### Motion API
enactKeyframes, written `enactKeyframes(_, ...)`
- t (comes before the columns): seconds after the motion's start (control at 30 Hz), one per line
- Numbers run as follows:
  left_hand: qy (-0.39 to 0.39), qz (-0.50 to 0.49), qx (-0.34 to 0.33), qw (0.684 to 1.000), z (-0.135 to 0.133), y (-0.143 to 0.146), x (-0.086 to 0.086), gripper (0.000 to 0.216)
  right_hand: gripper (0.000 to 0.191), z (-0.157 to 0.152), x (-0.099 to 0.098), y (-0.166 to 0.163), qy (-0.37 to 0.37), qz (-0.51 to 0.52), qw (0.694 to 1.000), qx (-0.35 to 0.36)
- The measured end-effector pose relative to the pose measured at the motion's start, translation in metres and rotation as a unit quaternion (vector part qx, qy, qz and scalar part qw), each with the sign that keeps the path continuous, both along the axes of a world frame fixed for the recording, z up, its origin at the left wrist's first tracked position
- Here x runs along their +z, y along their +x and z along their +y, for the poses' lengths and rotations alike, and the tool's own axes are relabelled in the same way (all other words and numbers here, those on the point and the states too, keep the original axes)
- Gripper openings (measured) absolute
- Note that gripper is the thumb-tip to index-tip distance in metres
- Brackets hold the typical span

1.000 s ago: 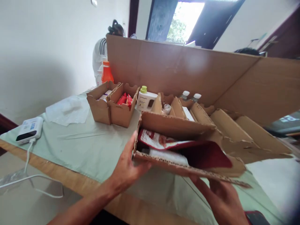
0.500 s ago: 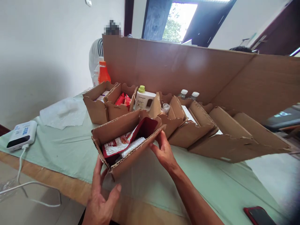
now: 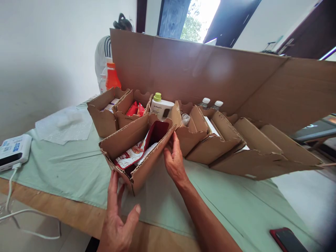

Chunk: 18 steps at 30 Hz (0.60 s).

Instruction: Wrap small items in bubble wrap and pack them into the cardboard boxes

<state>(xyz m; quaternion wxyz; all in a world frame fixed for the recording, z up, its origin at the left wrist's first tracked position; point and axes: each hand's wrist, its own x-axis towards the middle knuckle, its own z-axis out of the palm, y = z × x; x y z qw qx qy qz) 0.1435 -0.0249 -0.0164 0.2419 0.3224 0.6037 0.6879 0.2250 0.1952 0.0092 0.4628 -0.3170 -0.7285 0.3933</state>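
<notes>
In the head view, an open cardboard bin [image 3: 153, 162] stands at an angle in front of the row of bins. Inside it lie a red-and-white food pouch [image 3: 132, 154] and something wrapped in clear plastic, partly hidden by the pouch. My right hand [image 3: 174, 162] grips the bin's far right end, fingers round the corner and thumb along the side wall. At the near end, the fingertips of my left hand [image 3: 118, 210] touch the cardboard. That hand's fingers are stretched and its thumb stands well apart, not closed on the bin.
More cardboard bins, one with red packets [image 3: 135, 109], line the back beside a white bottle with a green cap [image 3: 160, 106]. A tall cardboard panel [image 3: 199, 70] rises behind. Plastic wrap [image 3: 63, 124] and a white device with a cable [image 3: 15, 151] lie left; a phone [image 3: 288, 239] lies front right.
The bin has turned, its near end swinging right and its far end pointing more toward the row. Both hands have moved with it. The view has shifted slightly.
</notes>
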Motion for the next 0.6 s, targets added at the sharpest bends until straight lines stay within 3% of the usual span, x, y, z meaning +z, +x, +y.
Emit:
enactKeyframes(0.23,-0.014,0.036,-0.020,0.999,-0.002,0.004,-0.007,0.079,0.072,-0.012,-0.007,-0.008,0.101,-0.015,0.993,-0.061)
enactKeyframes(0.37,-0.030,0.061,-0.020,0.997,0.000,0.009,-0.012,0.081,0.063,-0.019,-0.008,-0.009,0.133,0.001,0.990,-0.052)
enactKeyframes(0.6,-0.026,0.136,-0.051,0.989,0.000,0.026,-0.022,0.084,0.048,-0.013,-0.033,0.003,-0.025,0.038,0.997,-0.061)
